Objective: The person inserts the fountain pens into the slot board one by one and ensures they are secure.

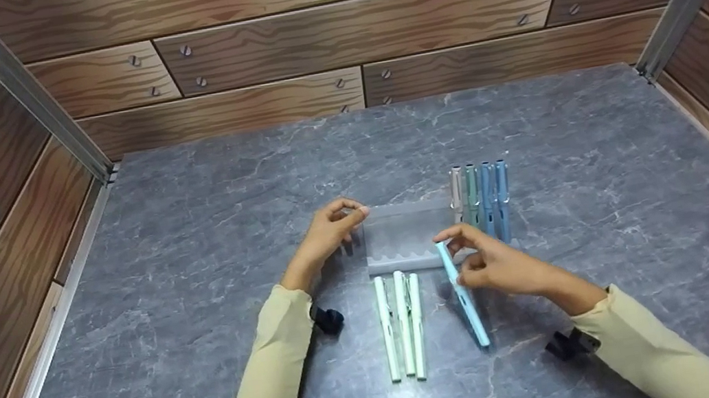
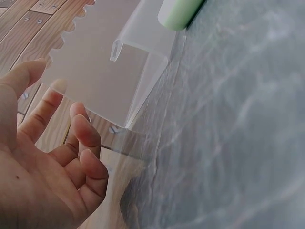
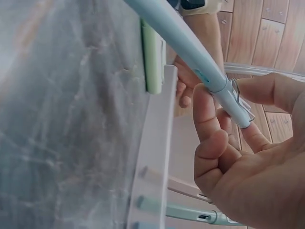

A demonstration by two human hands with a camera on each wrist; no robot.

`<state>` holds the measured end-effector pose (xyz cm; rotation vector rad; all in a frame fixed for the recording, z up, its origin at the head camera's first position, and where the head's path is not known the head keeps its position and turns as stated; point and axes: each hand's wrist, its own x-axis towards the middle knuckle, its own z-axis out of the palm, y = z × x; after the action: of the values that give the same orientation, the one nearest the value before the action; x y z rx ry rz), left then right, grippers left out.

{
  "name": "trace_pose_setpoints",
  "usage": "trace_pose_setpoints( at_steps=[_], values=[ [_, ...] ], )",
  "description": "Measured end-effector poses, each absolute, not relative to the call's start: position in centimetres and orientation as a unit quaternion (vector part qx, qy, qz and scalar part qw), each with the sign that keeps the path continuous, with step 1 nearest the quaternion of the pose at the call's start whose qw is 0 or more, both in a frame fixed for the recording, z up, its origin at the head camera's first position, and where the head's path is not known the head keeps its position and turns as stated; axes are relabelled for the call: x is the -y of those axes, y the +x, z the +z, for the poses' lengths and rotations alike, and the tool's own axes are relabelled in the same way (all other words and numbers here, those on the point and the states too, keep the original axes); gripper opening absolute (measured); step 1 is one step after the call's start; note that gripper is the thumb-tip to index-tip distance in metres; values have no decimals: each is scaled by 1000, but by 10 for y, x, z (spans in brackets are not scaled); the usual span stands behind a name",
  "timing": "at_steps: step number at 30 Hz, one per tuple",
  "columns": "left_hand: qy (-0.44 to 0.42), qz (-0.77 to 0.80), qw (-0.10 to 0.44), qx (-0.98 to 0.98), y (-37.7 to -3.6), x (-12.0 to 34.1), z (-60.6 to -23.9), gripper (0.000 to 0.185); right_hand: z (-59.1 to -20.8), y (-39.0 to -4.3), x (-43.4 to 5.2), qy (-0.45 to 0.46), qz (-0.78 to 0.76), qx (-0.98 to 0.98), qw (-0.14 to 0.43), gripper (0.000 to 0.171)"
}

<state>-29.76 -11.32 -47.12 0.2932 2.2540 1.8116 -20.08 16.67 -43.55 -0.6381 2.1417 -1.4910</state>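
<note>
A clear frosted pen rack (image 1: 401, 237) lies on the grey marble table (image 1: 195, 249). Several pens (image 1: 481, 202) in white, green and blue lie side by side in its right-hand slots. My left hand (image 1: 349, 217) pinches the rack's far left corner (image 2: 109, 62) between thumb and index fingertip. My right hand (image 1: 466, 256) grips a light blue pen (image 1: 464, 295) near its clip end (image 3: 238, 102), tilted over the rack's front edge, its other end toward me. Three pale green pens (image 1: 402, 324) lie together on the table in front of the rack.
Wood-patterned walls (image 1: 332, 42) enclose the table on three sides, with metal posts (image 1: 19, 86) in the back corners. Black wrist mounts (image 1: 328, 319) sit on both sleeves. Bare marble stretches left and right of the rack.
</note>
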Motion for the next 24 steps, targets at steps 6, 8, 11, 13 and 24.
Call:
trace_pose_setpoints(
  at_steps=[6, 8, 11, 13, 24],
  values=[
    [105, 620, 116, -769, -298, 113, -472, 20, -428, -203, -168, -229, -545, -784, 191, 56],
    [105, 619, 115, -770, -298, 113, -472, 20, -426, -203, -168, -226, -549, -785, 179, 56],
    [105, 618, 112, -771, -298, 113, -472, 20, -423, -203, -169, -219, -555, -786, 163, 56],
    [104, 619, 113, -771, -298, 113, -472, 20, -422, -203, -169, -211, -559, -787, 154, 56],
    [103, 612, 108, -777, -297, 113, -471, 21, -413, -207, -168, -201, -561, -798, 92, 53]
  ],
)
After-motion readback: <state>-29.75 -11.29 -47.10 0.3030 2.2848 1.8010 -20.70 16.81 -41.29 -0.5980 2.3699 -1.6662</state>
